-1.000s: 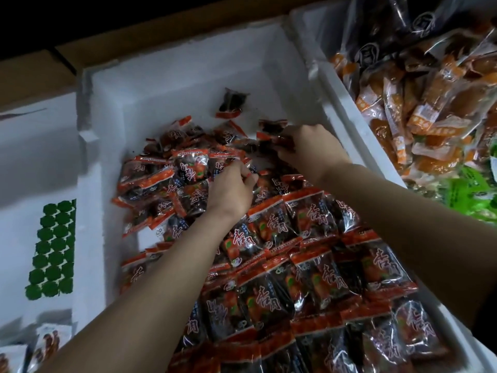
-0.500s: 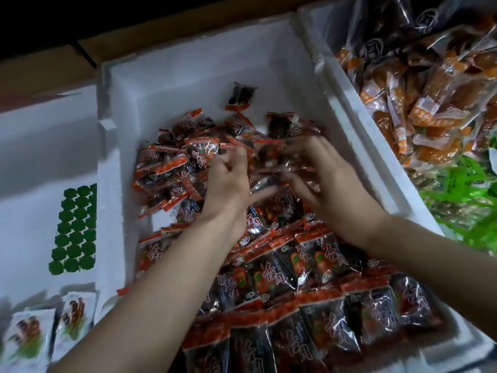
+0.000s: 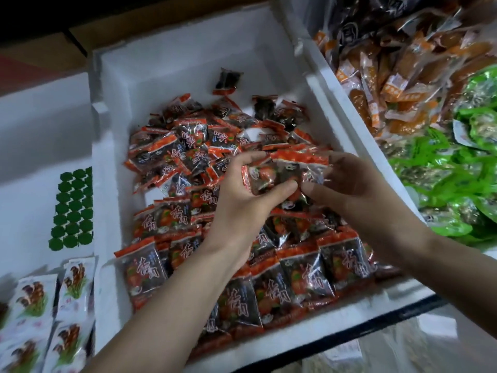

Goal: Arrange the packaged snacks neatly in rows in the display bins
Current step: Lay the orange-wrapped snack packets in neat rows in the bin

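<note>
A white foam bin (image 3: pixel 274 47) holds many red-and-black snack packets. Near the front they lie in neat rows (image 3: pixel 290 275); toward the back they sit in a loose heap (image 3: pixel 188 141). One packet (image 3: pixel 227 82) lies alone by the back wall. My left hand (image 3: pixel 242 195) and my right hand (image 3: pixel 347 187) meet over the middle of the bin. Together they grip a small bunch of packets (image 3: pixel 279 170) lifted above the pile, thumbs under, fingers on top.
Right of the bin, another foam bin holds orange packets (image 3: pixel 390 76) and green packets (image 3: pixel 451 168). On the left a white foam lid carries a green dot pattern (image 3: pixel 72 208), with white mushroom-print packets (image 3: pixel 48 313) in front. A dark gap runs below the front rim.
Both hands have drawn back from the far heap toward the middle, coming together and lifting a bunch of packets. The camera view has shifted down and nearer.
</note>
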Available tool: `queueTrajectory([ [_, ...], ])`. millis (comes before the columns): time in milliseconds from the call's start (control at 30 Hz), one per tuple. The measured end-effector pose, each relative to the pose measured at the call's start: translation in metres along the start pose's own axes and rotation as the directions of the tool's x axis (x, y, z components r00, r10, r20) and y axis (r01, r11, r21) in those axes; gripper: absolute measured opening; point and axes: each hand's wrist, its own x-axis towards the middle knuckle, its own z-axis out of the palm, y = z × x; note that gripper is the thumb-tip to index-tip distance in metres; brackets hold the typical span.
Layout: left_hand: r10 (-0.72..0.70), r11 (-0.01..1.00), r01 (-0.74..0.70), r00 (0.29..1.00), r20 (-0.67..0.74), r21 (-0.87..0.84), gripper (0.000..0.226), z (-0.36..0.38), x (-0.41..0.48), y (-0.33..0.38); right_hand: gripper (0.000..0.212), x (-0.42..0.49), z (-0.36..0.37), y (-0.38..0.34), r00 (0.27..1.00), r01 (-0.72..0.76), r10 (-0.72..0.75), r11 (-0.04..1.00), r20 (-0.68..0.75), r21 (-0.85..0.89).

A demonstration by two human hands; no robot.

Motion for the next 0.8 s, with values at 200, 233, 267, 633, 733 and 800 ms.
queueTrajectory([
  [200,0.090,0.994,-0.094,0.993,0.078,0.048,0.033,0.017,-0.025,-0.001,0.032,-0.019,-0.042,-0.005,0.998,0.025,-0.028,0.998,-0.054,-0.052],
  [233,0.084,0.995,-0.088,0.993,0.086,0.038,0.030,0.019,-0.028,-0.001,0.028,-0.022,-0.052,-0.004,0.996,0.043,-0.052,0.992,-0.069,-0.115],
  [267,0.072,0.996,-0.077,0.993,0.093,0.046,0.029,0.022,-0.031,-0.002,0.023,-0.025,-0.063,-0.001,0.993,0.067,-0.088,0.972,-0.083,-0.223],
  [633,-0.052,0.992,0.037,0.991,0.125,0.119,0.029,0.043,-0.048,-0.005,0.032,-0.060,-0.087,0.054,0.979,0.089,-0.199,0.616,-0.045,-0.782],
  [733,-0.062,0.991,0.046,0.990,0.124,0.122,0.029,0.046,-0.050,-0.005,0.032,-0.065,-0.085,0.056,0.958,0.158,-0.287,0.487,0.014,-0.859],
  [800,-0.069,0.991,0.054,0.991,0.117,0.121,0.028,0.046,-0.050,-0.005,0.035,-0.070,-0.083,0.057,0.946,0.184,-0.320,0.380,0.058,-0.907],
])
